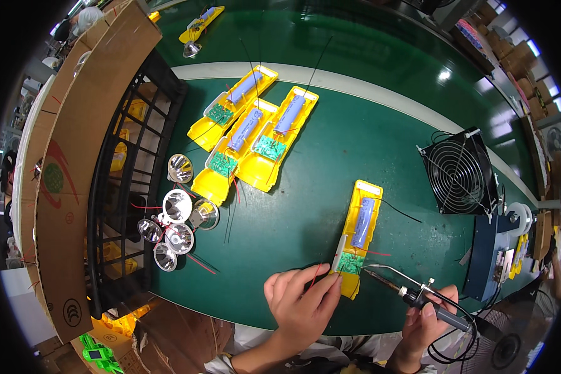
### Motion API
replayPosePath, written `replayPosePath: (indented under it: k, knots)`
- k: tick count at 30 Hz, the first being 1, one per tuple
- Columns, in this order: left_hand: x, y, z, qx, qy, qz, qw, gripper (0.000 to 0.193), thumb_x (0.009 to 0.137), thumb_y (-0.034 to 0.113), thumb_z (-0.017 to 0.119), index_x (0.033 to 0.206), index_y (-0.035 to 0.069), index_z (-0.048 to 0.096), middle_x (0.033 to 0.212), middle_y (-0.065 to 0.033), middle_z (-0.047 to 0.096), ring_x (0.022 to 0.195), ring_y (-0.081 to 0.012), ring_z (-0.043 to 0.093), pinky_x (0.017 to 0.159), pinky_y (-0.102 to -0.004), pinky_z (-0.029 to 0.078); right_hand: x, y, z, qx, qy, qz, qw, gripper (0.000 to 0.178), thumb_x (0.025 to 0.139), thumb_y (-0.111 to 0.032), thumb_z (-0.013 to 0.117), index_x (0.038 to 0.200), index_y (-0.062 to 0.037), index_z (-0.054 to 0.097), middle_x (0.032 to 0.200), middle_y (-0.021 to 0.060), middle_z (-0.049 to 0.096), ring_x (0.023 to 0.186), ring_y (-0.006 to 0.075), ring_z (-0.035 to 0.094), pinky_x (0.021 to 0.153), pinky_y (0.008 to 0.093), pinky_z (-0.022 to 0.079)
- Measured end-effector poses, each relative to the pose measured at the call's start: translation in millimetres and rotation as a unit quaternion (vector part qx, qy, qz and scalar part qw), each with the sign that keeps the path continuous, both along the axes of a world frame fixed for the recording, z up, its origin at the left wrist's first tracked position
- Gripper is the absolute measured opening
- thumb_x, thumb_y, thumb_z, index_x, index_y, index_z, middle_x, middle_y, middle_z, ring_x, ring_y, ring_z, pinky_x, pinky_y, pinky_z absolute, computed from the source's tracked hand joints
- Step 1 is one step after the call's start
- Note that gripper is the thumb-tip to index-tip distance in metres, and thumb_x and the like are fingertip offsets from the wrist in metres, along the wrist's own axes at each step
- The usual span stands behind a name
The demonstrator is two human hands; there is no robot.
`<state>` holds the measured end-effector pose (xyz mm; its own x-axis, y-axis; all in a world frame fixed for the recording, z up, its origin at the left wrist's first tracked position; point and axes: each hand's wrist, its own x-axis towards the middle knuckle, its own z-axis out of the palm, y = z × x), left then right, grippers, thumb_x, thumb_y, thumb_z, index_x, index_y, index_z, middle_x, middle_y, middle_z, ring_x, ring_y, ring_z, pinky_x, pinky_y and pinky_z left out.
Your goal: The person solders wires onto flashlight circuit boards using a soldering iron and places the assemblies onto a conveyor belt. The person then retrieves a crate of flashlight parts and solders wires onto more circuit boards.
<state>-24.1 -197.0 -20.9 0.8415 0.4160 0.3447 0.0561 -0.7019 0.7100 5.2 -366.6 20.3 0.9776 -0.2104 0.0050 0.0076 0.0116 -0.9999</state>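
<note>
A yellow half-shell housing lies upright before me, holding a blue cylindrical battery and a green circuit board. My left hand is closed, its thumb and fingertips pinched together against the housing's left edge beside the board. A thin red wire crosses those fingers; what exactly they pinch is hidden. In my right hand is a soldering iron, with a bent metal feed tube along it. The iron's tip points at the board's right edge; whether it touches cannot be told.
Three similar yellow housings lie at the back left, near several silver reflector cups. A black crate and cardboard border the left side. At the right stand a black fan and a blue machine with a spool.
</note>
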Motion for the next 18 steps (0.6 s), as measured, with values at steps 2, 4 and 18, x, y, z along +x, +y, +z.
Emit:
replayPosePath:
  k: [2,4,18]
  knots:
    - [0.1,0.8,-0.6,-0.008,0.013,-0.017,1.0,0.015,0.063,0.006,0.072,0.076,0.01,0.066,0.087,0.0021,0.064,0.075,-0.014,0.054,0.078,-0.0322,0.036,-2.1,-1.5,1.0,0.008,-0.004,-0.007,1.0,0.036,0.073,-0.025,0.065,0.082,-0.0024,0.039,0.058,0.0053,0.047,0.04,0.0082,0.044,0.037,0.0167,0.034]
    - [0.3,2.4,2.0,-0.008,0.02,-0.019,1.0,0.014,0.063,0.005,0.071,0.075,0.009,0.066,0.086,0.0017,0.065,0.075,-0.0139,0.055,0.08,-0.0333,0.036,-5.3,-3.7,1.5,0.017,-0.008,-0.016,1.0,0.036,0.073,-0.025,0.065,0.081,-0.0024,0.039,0.058,0.0053,0.047,0.041,0.0084,0.045,0.037,0.0167,0.034]
    - [-15.3,62.0,7.2,0.007,0.011,-0.23,0.973,0.016,0.062,0.008,0.07,0.077,0.006,0.065,0.087,-0.0056,0.066,0.075,-0.0198,0.059,0.079,-0.0398,0.043,-46.5,-21.9,-3.7,0.046,0.004,0.011,0.999,0.035,0.073,-0.023,0.067,0.084,-0.0025,0.041,0.059,0.0062,0.049,0.042,0.0088,0.046,0.04,0.0184,0.038]
